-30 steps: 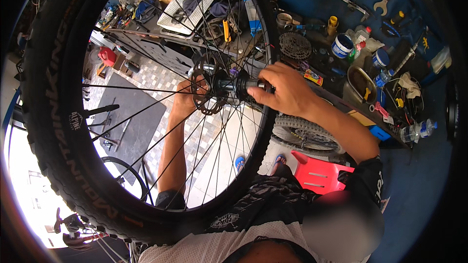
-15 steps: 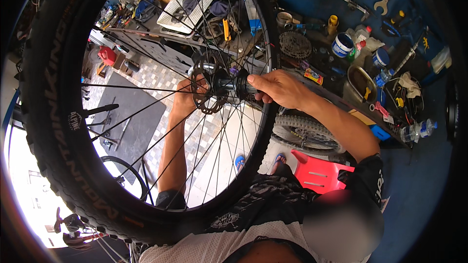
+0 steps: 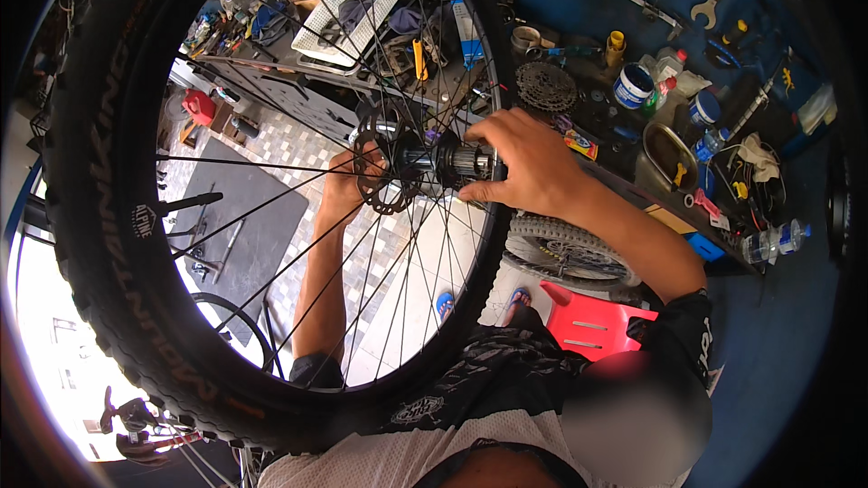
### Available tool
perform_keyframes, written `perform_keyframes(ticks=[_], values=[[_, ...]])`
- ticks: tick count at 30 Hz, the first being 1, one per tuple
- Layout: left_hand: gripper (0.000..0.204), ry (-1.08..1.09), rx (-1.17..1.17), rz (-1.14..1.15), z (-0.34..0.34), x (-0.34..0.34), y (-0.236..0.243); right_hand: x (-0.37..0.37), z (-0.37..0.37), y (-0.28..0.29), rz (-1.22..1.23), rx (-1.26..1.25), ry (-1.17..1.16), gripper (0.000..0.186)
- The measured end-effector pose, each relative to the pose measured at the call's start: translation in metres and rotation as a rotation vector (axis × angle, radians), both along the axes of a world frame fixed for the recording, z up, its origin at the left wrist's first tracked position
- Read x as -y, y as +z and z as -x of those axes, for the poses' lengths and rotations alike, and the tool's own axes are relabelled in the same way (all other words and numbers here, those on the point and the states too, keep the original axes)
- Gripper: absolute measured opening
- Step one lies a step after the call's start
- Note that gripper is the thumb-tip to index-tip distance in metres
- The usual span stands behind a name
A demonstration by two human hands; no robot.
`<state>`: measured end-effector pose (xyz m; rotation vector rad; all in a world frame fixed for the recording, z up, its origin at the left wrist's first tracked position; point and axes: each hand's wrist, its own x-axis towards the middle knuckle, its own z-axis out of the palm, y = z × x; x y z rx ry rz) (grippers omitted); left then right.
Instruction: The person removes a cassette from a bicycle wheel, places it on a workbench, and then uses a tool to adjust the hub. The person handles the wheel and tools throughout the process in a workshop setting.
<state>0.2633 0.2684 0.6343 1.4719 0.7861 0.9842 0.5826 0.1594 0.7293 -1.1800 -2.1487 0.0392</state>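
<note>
A bicycle wheel with a knobbly black tyre [image 3: 86, 217] fills the left half of the view, held up in front of me. Behind the spokes, my left hand [image 3: 339, 183] grips the end of the hub [image 3: 418, 160] beside the disc brake rotor [image 3: 394, 199]; its fingertips are partly hidden. Around the silver freehub body [image 3: 472, 162] at the other end, my right hand [image 3: 538, 163] is open, thumb below and fingers above. Whether its fingertips touch the metal, I cannot tell.
Along the blue wall runs a cluttered workbench with a cassette [image 3: 546, 89], a white basket [image 3: 362, 14], tubs and a metal tray [image 3: 666, 155]. Below it stand another wheel [image 3: 570, 248] and a red plastic chair [image 3: 592, 321]. A black mat [image 3: 240, 217] lies on the tiled floor.
My right hand has loosened from the freehub body; its thumb and fingers have spread apart, so the silver body shows between them. The left hand keeps its place, and the wheel has shifted only slightly.
</note>
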Motion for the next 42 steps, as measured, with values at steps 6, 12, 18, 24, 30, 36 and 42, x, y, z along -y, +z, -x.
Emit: perform_keyframes(ticks=[6,12,18,24,30,36,42], values=[[0.01,0.003,-0.038,0.008,0.0,0.001,0.001,-0.006,-0.004,-0.008,1.065,-0.724,0.034,0.07],[0.009,0.0,-0.075,-0.043,0.001,0.001,0.003,-0.006,0.001,-0.003,0.816,-0.514,0.019,0.055],[0.01,0.016,-0.077,-0.055,-0.01,0.008,0.018,0.004,-0.002,0.001,-0.376,0.326,0.008,0.035],[0.012,-0.038,-0.133,-0.155,0.003,-0.005,0.004,-0.006,-0.006,0.003,0.479,-0.241,-0.017,0.056],[0.014,-0.048,-0.126,-0.112,-0.008,0.004,0.018,-0.002,-0.003,0.004,0.484,-0.111,-0.038,0.052],[0.015,-0.022,-0.139,-0.102,-0.001,0.002,0.012,0.004,-0.002,-0.002,-0.266,0.309,0.012,0.055],[0.011,-0.017,-0.105,-0.07,0.0,-0.001,0.006,-0.003,-0.004,0.013,0.683,-0.249,-0.053,0.062]])
